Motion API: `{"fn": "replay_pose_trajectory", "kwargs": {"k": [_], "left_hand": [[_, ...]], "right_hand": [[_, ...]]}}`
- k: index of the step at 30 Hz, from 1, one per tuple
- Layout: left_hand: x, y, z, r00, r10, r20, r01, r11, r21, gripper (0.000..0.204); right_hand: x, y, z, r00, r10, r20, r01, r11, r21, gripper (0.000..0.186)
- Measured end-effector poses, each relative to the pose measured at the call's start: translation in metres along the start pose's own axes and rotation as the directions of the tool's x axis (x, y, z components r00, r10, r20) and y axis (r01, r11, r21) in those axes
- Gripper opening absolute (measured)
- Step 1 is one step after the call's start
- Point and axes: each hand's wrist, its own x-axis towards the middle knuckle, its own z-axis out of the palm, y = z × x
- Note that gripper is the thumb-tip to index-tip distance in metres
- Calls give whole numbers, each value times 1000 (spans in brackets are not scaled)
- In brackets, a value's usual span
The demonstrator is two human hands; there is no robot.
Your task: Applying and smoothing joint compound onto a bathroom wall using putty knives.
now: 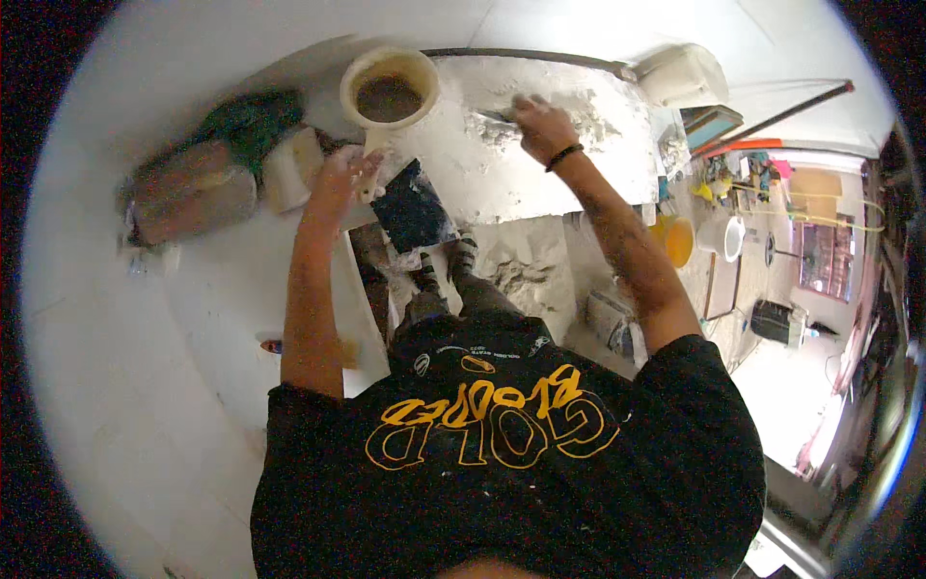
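My right hand (543,128), a dark band on its wrist, is closed around a thin, dark, flat-looking tool (495,117), smeared by motion. The tool lies low over a board (463,174) covered in white powder or paste, with a rough grey patch by the hand. My left hand (349,174) has its fingers curled beside a pale strip at the corner of a dark square panel (415,207); what it grips cannot be made out. Just beyond it stands a cream bucket (350,89) with something brownish inside.
Pale blocks or containers (289,172) and a dark green cloth or bag (253,124) lie at the left. A whitish container (685,75) sits at the far right corner. Rightward are a yellow bucket (678,241), a white bucket (719,234) and a dark crate (772,321).
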Motion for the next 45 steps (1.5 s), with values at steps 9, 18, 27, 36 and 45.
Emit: {"fn": "replay_pose_trajectory", "kwargs": {"k": [9,18,27,36,45], "left_hand": [[-3,53,26,926,-226,301,296,932,-210,39],[-12,-27,-23,771,627,110,-617,693,374,35],[-88,-43,38,903,-169,-394,0,919,-393,32],[-133,-21,101,903,-238,-359,-19,810,-585,26],[-148,-55,85,924,-135,-357,-80,845,-528,20]], "right_hand": [[22,33,-2,998,-62,-12,62,997,37,24],[-24,6,-27,964,-77,-253,109,987,115,22],[-154,-45,33,924,74,-375,12,974,224,38],[-65,-48,8,833,258,-490,-140,954,264,22],[-26,-9,-18,971,238,-22,-227,948,222,22]]}}
